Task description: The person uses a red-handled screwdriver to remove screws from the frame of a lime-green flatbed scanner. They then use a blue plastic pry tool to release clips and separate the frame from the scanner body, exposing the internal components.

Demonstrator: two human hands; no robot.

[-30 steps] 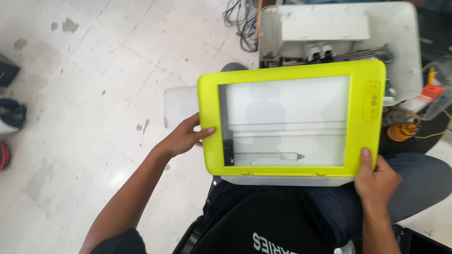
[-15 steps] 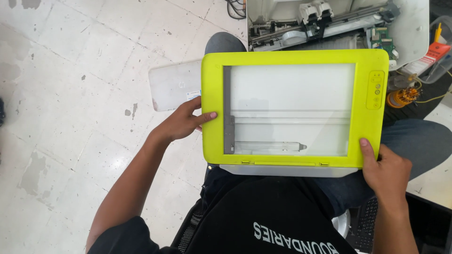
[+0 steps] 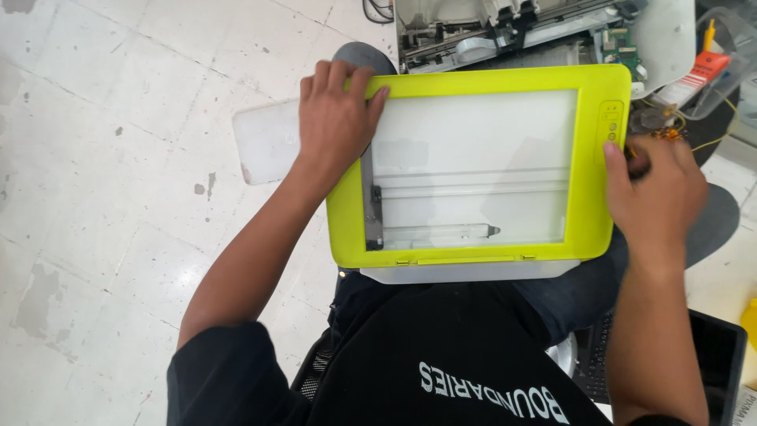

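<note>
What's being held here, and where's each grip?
The yellow-green scanner lid: left hand on its top-left corner, right hand on its right edge.

Glossy yellow plastic scanner frame [image 3: 473, 83] surrounds smooth glass [image 3: 473, 166].
</note>
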